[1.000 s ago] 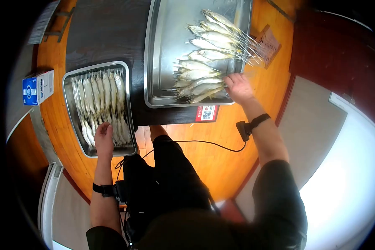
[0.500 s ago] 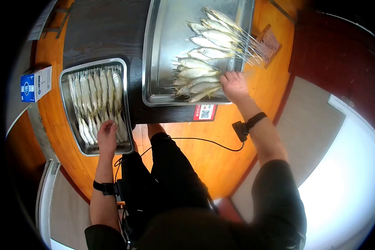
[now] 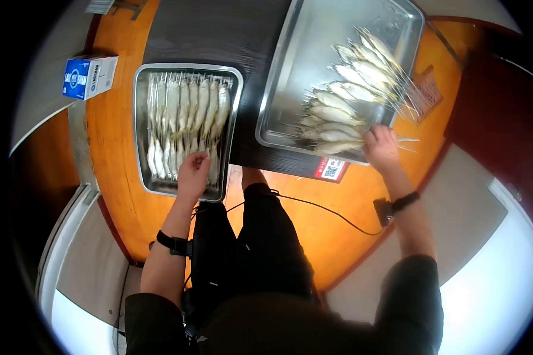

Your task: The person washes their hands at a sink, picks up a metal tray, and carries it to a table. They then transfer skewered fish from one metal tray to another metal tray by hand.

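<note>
My right hand is closed at the near right edge of the large metal tray, its fingers round the skewer ends of a fish at the tray's lower edge. In that tray skewered fish lie in overlapping groups, their skewers pointing right. My left hand is over the lower part of the smaller metal tray, fingers curled together; whether they pinch anything is too small to tell. Fish in this tray lie side by side in two rows, an upper and a lower.
Both trays rest on a dark table. A red and white card with a code is at its near edge. A blue and white box stands at the left. A brown woven basket is beyond the large tray. A black cable hangs between my arms.
The view has shifted, so trays and table appear further right. My right hand remains at the skewer ends and my left hand over the smaller tray.
</note>
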{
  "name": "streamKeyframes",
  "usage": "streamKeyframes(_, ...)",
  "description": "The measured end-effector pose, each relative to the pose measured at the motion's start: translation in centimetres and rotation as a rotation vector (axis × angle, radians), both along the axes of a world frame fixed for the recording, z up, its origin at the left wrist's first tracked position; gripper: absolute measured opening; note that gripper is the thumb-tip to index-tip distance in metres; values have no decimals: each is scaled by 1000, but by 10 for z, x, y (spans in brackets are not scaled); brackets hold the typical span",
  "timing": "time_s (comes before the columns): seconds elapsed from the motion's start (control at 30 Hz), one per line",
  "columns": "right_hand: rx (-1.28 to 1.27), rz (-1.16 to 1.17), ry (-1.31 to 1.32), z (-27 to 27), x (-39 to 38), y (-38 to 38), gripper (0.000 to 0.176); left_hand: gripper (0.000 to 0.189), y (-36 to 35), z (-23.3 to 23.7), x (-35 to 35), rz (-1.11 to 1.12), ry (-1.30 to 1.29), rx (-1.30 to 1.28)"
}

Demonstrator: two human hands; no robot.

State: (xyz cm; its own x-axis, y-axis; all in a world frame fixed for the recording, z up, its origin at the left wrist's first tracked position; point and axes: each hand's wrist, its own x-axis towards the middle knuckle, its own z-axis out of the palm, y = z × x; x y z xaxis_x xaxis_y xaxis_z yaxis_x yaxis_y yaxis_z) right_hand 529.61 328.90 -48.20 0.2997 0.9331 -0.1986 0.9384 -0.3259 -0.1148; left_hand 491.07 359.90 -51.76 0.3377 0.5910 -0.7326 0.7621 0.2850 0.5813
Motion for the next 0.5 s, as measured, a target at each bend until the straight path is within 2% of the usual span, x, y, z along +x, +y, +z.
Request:
streamKeyframes(0.17,-221,45,-39,-9,0,-9,19,26,-5,3,9,23,-57,-25)
streamKeyframes(0.23,-294,-60,88,-14,-3,-13,19,24,-6,-2,6,11,-91,7)
streamKeyframes(0.5,-155,-30,150,3,-7,-9,23,21,-10,3,12,-30,-51,14)
